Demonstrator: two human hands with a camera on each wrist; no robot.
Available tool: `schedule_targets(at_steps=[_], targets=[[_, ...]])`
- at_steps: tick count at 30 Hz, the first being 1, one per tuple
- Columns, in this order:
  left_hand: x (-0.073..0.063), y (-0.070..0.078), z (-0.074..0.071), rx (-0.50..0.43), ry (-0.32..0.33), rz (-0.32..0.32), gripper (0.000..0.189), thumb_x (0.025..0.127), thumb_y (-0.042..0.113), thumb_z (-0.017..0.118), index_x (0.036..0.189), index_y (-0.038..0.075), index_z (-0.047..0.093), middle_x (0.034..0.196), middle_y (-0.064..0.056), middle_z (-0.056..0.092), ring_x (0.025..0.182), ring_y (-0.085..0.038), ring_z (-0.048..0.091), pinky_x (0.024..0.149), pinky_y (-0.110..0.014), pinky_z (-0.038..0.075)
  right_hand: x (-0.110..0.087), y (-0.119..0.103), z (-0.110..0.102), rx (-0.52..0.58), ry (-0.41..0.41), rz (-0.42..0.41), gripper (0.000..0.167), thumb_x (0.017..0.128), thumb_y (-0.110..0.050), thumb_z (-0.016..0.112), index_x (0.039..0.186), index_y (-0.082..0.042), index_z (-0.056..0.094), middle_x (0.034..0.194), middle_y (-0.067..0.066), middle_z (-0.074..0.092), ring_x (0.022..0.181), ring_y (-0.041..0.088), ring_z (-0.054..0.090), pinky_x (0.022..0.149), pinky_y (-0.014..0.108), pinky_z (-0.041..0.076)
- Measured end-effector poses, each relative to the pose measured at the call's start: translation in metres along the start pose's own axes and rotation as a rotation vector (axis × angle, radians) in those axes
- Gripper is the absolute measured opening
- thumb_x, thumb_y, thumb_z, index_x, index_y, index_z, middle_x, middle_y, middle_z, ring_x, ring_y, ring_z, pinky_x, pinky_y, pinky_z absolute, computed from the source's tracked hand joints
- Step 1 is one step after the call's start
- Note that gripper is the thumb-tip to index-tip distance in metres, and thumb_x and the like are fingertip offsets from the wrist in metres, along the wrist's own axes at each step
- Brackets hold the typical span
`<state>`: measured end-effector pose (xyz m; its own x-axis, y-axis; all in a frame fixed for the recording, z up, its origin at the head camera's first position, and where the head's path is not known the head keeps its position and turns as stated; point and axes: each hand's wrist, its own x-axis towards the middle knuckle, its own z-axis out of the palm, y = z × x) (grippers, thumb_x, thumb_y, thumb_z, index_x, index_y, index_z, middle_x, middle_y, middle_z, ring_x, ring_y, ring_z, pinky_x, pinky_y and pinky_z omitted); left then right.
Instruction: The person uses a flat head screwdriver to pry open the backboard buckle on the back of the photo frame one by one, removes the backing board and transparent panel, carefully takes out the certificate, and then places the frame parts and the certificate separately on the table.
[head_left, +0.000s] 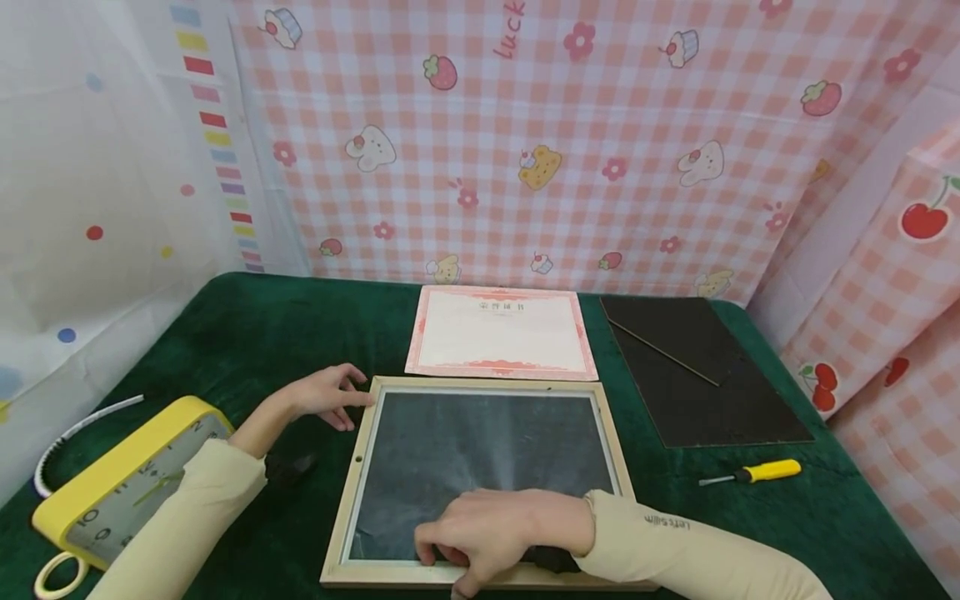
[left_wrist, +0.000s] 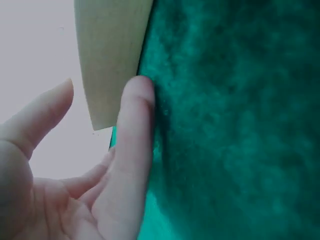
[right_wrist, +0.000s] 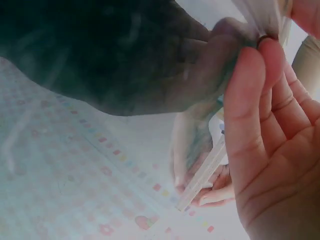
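Note:
A pale wooden picture frame with a clear, reflective pane lies flat on the table. My left hand is at its far left corner, where a finger touches the outer side; in the left wrist view the thumb stands apart from the wood. Across the near rail bends my right hand, fingers curled at the inner edge and thumb at the outer side, gripping the rail. The right wrist view shows the right fingers at the pane's border, mirrored in it.
Behind the frame lies a red-bordered certificate. To the right are a black backing board with a thin strip on it and a yellow screwdriver. A yellow clock stands left, by a white curved tube. Green cloth covers the table.

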<state>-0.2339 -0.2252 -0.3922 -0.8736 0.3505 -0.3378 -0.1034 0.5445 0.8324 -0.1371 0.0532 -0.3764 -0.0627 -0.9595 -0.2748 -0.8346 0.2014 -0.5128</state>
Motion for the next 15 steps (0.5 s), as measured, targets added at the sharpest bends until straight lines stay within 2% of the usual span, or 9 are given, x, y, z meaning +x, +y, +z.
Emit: schedule_targets(at_steps=[3,6,11,15], targets=[[-0.008,-0.007,-0.001,-0.031,-0.029,-0.029,0.053,0.086,0.034,0.057,0.113,-0.010,0.042,0.083,-0.016,0.055,0.065,-0.025,0.061,0.060,-0.035,0.051,-0.001,0.000,-0.001,0.009,0.011,-0.030,0.027,0.080,-0.024,0.067,0.099,-0.017,0.049,0.062,-0.012,0.044,0.052,-0.004,0.040,0.051,0.009,0.032],[-0.018,-0.015,0.001,-0.122,-0.105,-0.017,0.049,0.089,0.034,0.051,0.110,-0.010,0.049,0.083,-0.017,0.059,0.070,-0.028,0.062,0.064,-0.037,0.051,-0.003,-0.001,-0.002,0.023,0.020,-0.048,0.026,0.080,-0.024,0.066,0.099,-0.017,0.049,0.062,-0.011,0.044,0.051,-0.004,0.040,0.052,0.008,0.033],[-0.032,-0.024,0.009,-0.307,-0.189,0.010,0.047,0.093,0.029,0.045,0.116,-0.011,0.045,0.091,-0.019,0.060,0.082,-0.032,0.061,0.071,-0.040,0.049,-0.006,-0.002,-0.005,0.024,0.019,-0.045,0.024,0.081,-0.025,0.065,0.099,-0.017,0.050,0.061,-0.011,0.044,0.051,-0.005,0.040,0.052,0.008,0.033],[-0.042,-0.025,0.017,-0.377,-0.211,-0.005,0.048,0.094,0.027,0.043,0.121,-0.012,0.039,0.093,-0.019,0.058,0.083,-0.031,0.060,0.071,-0.041,0.048,-0.008,-0.003,-0.009,0.039,0.031,-0.040,0.024,0.082,-0.024,0.065,0.099,-0.017,0.050,0.062,-0.011,0.045,0.052,-0.005,0.041,0.053,0.008,0.035]])
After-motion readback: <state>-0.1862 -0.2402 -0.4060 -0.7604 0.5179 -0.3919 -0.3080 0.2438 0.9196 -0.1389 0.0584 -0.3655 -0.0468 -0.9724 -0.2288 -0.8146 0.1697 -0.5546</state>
